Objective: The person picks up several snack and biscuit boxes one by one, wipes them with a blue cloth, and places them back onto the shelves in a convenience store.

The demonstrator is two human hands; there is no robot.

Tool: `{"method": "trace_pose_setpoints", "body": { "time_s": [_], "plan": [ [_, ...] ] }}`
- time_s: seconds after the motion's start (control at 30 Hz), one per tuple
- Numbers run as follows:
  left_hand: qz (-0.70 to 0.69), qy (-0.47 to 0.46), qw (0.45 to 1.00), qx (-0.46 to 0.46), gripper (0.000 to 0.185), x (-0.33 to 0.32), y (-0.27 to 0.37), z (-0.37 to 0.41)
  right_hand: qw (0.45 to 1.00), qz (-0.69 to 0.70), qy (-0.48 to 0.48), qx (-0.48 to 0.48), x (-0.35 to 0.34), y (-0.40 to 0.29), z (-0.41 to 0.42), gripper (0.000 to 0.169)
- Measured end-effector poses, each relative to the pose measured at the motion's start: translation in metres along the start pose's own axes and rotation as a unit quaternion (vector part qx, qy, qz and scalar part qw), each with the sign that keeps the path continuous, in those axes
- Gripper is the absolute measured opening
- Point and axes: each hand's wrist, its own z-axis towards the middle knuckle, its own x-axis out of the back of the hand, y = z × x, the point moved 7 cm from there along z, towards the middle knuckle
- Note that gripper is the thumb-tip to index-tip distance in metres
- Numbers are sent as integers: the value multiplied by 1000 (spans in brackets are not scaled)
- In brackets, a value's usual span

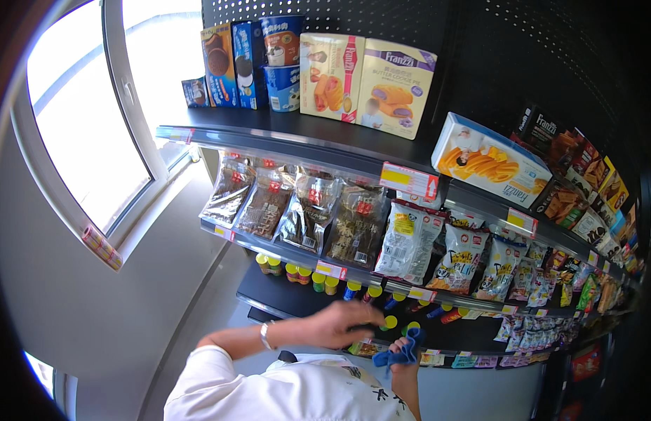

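My left hand (352, 322), with a silver bracelet (265, 336) at the wrist, is raised over the lower shelf. Its fingers are apart and blurred, and I see nothing between them. Just past the fingertips stands a canister with a yellow lid (389, 322); whether they touch cannot be told. In my right hand (398, 345), close to my body, is a bunched blue cloth (404, 353). Its ends stick out on both sides of the fist. Several more yellow-lidded canisters (352, 290) line the lower shelf, partly hidden under the shelf above.
Dark snack bags (357, 226) and white chip bags (409, 242) fill the middle shelf. Boxes of cookie pie (396, 89) stand on the top shelf, beside a tilted pastry box (488, 160). Price-tag strips (331, 269) edge the shelves. A roll of labels (102, 247) lies on the windowsill.
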Motion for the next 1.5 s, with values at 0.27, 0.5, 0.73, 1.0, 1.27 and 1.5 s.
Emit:
{"method": "trace_pose_setpoints", "body": {
  "time_s": [0.27, 0.5, 0.73, 1.0, 1.27, 1.5],
  "plan": [
    [483, 146, 842, -190, 37, 180, 132, 177, 992, 85, 56, -72, 7, 9, -38, 18],
    [691, 32, 722, -38, 77, 272, 99, 322, 988, 57, 85, -118, 16, 8, -45, 26],
    [587, -89, 788, 163, 83, 289, 51, 363, 989, 32, 91, -115, 31, -9, -53, 28],
    [567, -33, 815, 116, 62, 290, 73, 363, 984, 19, 133, -117, 20, -4, -58, 26],
    [479, 200, 847, -113, 53, 308, 229, 285, 973, -20, 154, -172, -5, 15, -51, 37],
    [335, 154, 928, -43, 61, 249, 212, 182, 966, -162, 166, -119, -69, 15, -53, 41]
  ]
}}
